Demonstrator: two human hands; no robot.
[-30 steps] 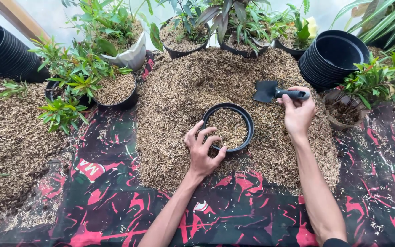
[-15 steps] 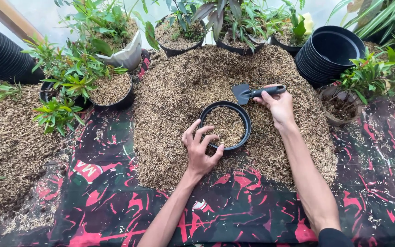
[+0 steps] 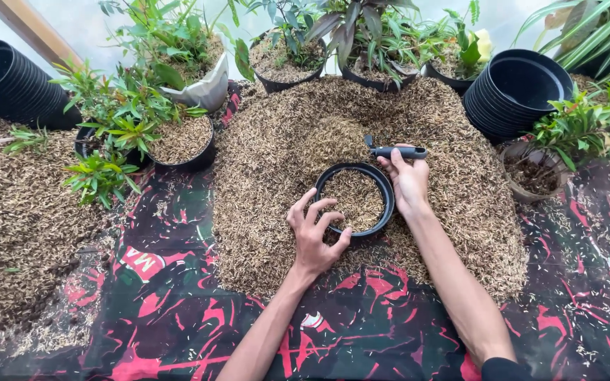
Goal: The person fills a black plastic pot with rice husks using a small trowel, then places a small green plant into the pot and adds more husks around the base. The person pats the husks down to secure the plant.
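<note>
At the upper left of the frame a stack of black pots is lying on its side, and below it a spread of dry husk is covering the left edge of the red, black and white patterned sheet. Just right of that, leafy green plants are standing around a filled black pot, with a pale grey pot tilting behind it.

In the middle, a large husk mound is lying on the sheet. A small black pot, partly filled with husk, is sitting upright in the mound's lower centre. The left hand is gripping this pot at its lower left rim, with the thumb hooking over the edge and the fingers curling along the outside wall. The right hand is closing around the handle of a black trowel, which is lying just above the pot's upper right rim; its blade is sinking into the husk and is mostly hidden.

Along the top centre, more potted plants are lining the back of the mound. At the upper right a second stack of black pots is leaning on its side, and beside it, at the right edge, a brown pot with dark soil is standing under green leaves.
</note>
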